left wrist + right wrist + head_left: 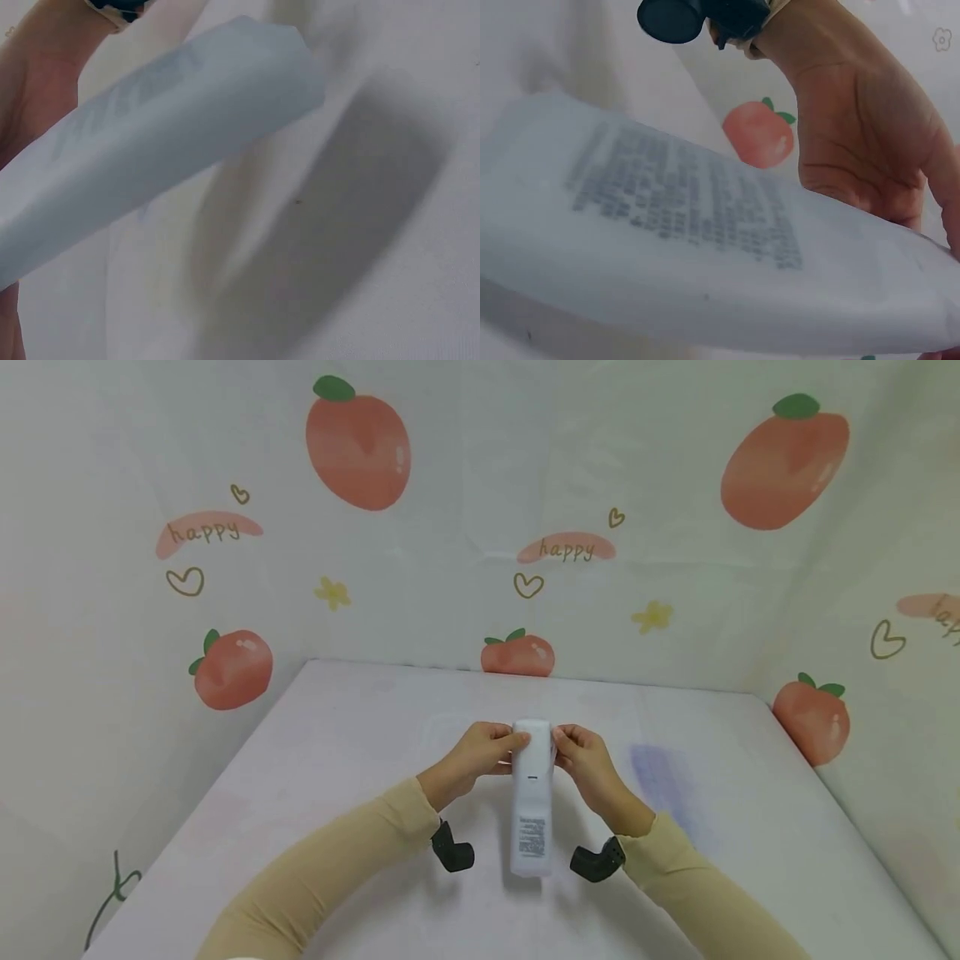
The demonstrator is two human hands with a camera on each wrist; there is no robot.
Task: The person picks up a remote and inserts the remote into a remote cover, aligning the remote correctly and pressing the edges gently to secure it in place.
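Note:
A long white remote control [531, 797] is held lengthwise in front of me, its back with a grey printed label and a small dark slot facing up. My left hand [471, 758] grips its far end from the left, thumb over the upper face. From the right, my right hand [596, 770] pinches the edge of the same end with thumb and fingers. In the left wrist view the near end of the remote control [225, 97] hangs over the table, casting a wide shadow. The right wrist view shows the label close up, blurred, with the right palm [855, 142] behind.
The remote control is over a white-covered table [360, 727] with a faint purple patch [663, 785] to the right. A white cloth wall [450, 593] with printed fruit and lettering stands behind and at both sides. Black wrist cameras [453, 850] sit below both wrists.

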